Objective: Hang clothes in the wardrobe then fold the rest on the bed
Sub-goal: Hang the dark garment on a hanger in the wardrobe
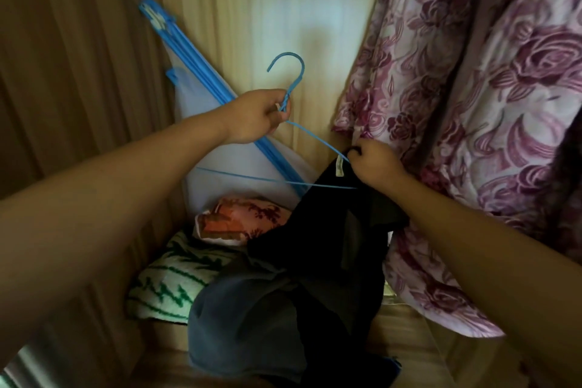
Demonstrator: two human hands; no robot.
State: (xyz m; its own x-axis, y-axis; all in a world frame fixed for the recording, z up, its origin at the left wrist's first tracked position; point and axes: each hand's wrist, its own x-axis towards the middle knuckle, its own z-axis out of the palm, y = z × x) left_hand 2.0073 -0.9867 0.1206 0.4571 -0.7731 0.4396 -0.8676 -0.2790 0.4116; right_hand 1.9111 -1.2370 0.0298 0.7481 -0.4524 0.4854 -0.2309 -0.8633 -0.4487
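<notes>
Blue hanger point(315, 138) meets black garment point(340, 230).
Left hand point(255, 115) pinches the hanger's neck, hook just above its fingers. Right hand point(374, 164) clenches the garment's collar beside a pale label point(339, 166), with one hanger arm reaching its fingertips. The garment droops below those fingers, and floral fabric point(472, 104) hangs just behind them.

No legible text, pale garment label point(339, 166) — unreadable
</notes>
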